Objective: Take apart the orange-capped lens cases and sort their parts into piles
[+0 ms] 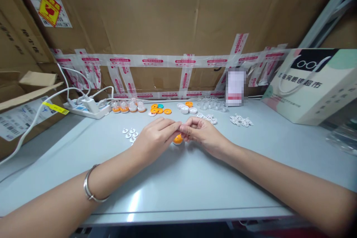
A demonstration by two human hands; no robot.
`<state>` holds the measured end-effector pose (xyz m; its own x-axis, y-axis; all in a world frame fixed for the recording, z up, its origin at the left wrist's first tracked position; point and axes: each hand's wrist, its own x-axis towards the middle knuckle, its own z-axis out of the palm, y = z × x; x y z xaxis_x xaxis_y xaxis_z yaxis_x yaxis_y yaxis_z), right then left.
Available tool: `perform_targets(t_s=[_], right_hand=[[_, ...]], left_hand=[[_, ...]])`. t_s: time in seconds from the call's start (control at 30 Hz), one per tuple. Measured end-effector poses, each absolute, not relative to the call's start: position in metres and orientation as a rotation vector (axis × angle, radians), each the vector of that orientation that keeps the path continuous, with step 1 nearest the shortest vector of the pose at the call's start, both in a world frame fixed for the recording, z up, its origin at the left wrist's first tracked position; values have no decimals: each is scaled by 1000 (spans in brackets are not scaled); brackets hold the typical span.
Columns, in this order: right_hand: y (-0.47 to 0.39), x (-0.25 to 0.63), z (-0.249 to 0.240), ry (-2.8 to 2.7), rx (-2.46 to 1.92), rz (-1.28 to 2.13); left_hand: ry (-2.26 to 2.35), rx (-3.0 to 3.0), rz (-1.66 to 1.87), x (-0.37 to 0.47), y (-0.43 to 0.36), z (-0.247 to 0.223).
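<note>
My left hand (160, 135) and my right hand (202, 134) meet fingertip to fingertip over the middle of the table. Both are closed in a pinch, and whatever sits between the fingers is hidden. Just below the fingertips, an orange round part with a white base (177, 140) stands on the table, partly covered by my hands. Left of my left hand lie several small white discs with upright stems (128, 135). Behind my right hand is a pile of small white plastic pieces (206, 118).
Along the back stand orange-and-clear capped pieces (133, 106), orange rings (159, 111), white round caps (185, 109), and clear cups (212, 103). A second white pile (241, 120) lies to the right. A power strip (92, 109), an open carton (25, 115) and a paper bag (304, 100) flank the table.
</note>
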<state>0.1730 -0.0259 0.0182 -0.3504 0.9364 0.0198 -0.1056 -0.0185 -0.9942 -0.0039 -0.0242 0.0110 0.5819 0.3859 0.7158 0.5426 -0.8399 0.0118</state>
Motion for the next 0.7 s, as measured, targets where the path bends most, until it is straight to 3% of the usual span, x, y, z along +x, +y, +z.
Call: perform_targets(t_s=[0.7], right_hand=[[-31,169,15,-1323,-902,1545]], left_hand=[[-637,-2451,-1080,-5,-20,9]])
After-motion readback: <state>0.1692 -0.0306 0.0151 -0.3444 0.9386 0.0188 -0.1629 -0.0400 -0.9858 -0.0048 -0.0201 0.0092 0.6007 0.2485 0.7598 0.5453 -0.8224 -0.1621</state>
